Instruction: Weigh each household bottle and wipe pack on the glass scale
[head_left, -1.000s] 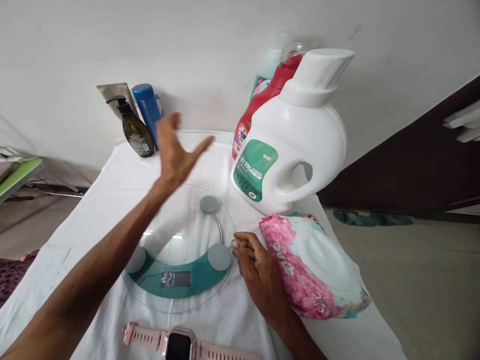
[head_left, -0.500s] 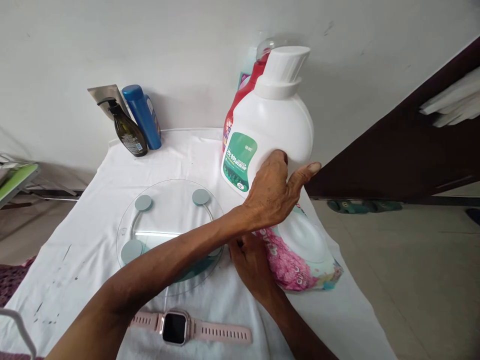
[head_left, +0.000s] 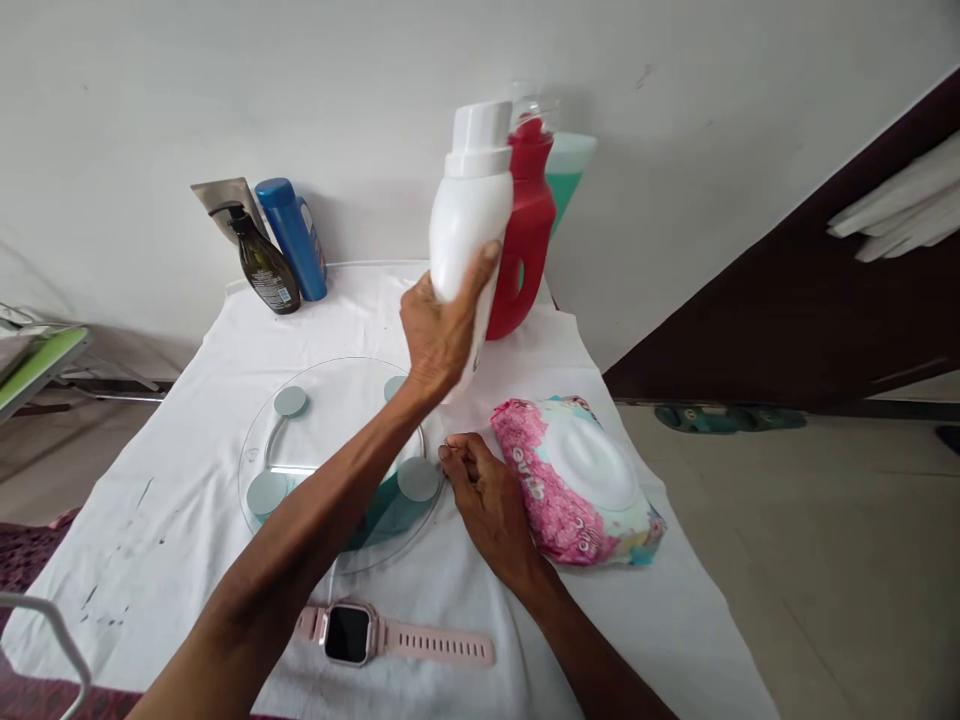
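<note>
My left hand is wrapped round a white laundry detergent bottle, which is held side-on with its white cap up. The bottle hides part of a red bottle behind it. My right hand is low at the right edge of a round clear glass scale with grey feet. Its fingers are closed together, and anything between them is too small to make out. A pink and teal pack of wipes lies just right of that hand. My left forearm covers part of the scale.
A pink-strapped smartwatch lies near the front of the white cloth. A dark pump bottle and a blue bottle stand at the back left. Behind the red bottle is a green-filled container. Slippers lie on the floor.
My left hand has moved left with the white bottle and turned it, so its green label no longer shows. The red bottle and wipes are more exposed. My right hand remains beside the scale.
</note>
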